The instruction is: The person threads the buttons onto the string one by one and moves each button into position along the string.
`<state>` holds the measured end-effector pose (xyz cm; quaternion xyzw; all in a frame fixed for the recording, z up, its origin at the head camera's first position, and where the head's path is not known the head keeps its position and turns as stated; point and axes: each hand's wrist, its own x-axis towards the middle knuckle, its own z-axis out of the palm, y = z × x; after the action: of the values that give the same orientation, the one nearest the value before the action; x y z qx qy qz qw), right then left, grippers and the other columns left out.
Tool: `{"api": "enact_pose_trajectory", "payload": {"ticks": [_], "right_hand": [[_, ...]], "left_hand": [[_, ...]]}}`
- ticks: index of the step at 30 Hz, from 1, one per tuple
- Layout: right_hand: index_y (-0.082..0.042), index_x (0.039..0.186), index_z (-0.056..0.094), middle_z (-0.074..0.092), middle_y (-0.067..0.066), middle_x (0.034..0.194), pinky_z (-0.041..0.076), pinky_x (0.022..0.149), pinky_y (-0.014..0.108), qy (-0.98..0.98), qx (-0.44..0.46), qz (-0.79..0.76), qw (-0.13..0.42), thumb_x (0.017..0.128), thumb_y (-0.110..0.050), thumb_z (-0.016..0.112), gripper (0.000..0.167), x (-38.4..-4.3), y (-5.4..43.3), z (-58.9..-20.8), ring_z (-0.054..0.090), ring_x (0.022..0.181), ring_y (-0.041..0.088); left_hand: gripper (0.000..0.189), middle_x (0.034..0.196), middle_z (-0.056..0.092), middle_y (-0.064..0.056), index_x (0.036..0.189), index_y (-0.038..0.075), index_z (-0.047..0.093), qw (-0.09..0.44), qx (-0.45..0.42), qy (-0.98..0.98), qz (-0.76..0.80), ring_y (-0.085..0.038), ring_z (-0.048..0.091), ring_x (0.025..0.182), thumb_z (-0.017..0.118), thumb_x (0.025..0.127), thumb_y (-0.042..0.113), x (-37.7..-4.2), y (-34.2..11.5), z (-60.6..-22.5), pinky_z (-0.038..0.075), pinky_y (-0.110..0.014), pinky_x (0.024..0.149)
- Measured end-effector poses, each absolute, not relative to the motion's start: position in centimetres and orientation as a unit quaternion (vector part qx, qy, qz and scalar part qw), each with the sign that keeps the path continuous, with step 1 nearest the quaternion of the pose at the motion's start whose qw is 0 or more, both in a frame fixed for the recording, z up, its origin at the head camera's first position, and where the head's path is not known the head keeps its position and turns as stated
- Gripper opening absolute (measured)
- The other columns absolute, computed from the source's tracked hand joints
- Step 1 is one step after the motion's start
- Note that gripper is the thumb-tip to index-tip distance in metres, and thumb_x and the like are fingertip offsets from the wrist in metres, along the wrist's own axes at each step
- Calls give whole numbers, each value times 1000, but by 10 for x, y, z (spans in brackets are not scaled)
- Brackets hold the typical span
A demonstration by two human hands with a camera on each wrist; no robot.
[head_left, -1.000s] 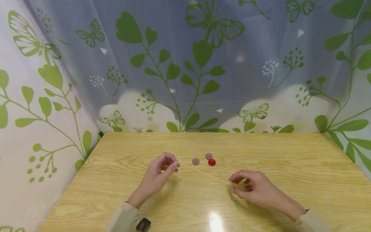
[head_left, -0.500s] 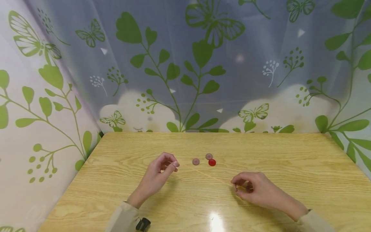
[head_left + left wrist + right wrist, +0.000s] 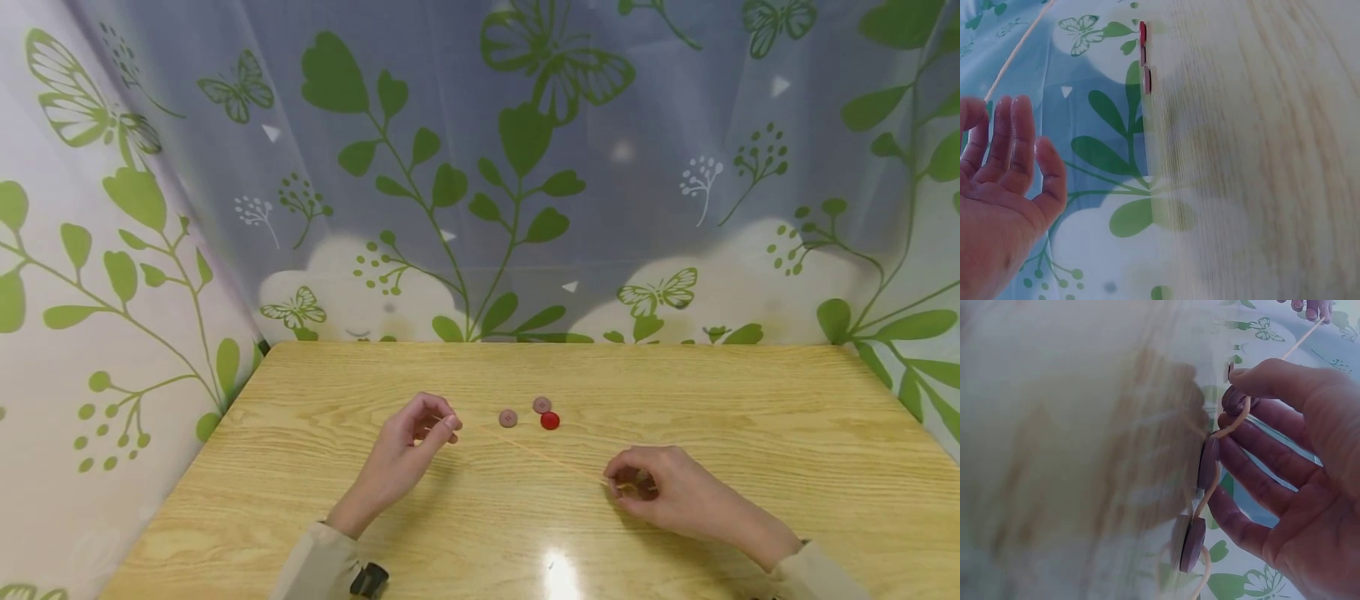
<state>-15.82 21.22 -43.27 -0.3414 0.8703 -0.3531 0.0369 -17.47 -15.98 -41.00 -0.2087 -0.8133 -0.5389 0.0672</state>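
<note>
A thin pale-orange cord [image 3: 542, 455] runs straight between both hands above the table. My left hand [image 3: 412, 446] pinches one end between thumb and index finger. The right hand [image 3: 671, 493] pinches a brown button [image 3: 1234, 401] on the cord between thumb and fingers. Below it in the right wrist view, a second brown button [image 3: 1209, 462] and a third brown button [image 3: 1192, 545] are strung on the slack cord, close to the tabletop. Three loose buttons lie beyond the cord: a brown one [image 3: 507, 418], another brown one [image 3: 542, 405] and a red one [image 3: 550, 421] touching it.
The wood-grain table [image 3: 360, 371] reaches back to a patterned curtain [image 3: 585, 208] with leaves and butterflies. Another curtain [image 3: 150, 283] hangs along the left side. A dark strap piece [image 3: 369, 580] sits at the left sleeve.
My right hand has drifted slightly right and down with the button in its fingers, away from the left hand. The left hand has barely moved, and the loose buttons stay in place.
</note>
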Motion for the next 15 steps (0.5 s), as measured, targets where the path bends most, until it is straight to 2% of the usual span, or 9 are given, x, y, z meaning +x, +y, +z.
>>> {"api": "enact_pose_trajectory", "payload": {"ticks": [8, 15], "right_hand": [[-16, 105, 71, 71, -9, 94, 53, 64, 19, 873, -352, -336, 44, 89, -10, 78, 18, -160, 212, -434, 63, 83, -4], [-18, 106, 74, 71, -9, 96, 54, 66, 19, 880, -361, -308, 29, 91, -14, 77, 15, -161, 210, -433, 63, 84, -3]], "left_hand": [[6, 100, 70, -7, 106, 11, 62, 70, -209, -814, -537, -10, 69, 85, 62, 103, 16, -175, -161, -411, 58, -27, 77], [6, 99, 69, -7, 106, 11, 63, 61, -216, -812, -539, -10, 69, 85, 63, 102, 15, -175, -159, -411, 58, -27, 78]]}}
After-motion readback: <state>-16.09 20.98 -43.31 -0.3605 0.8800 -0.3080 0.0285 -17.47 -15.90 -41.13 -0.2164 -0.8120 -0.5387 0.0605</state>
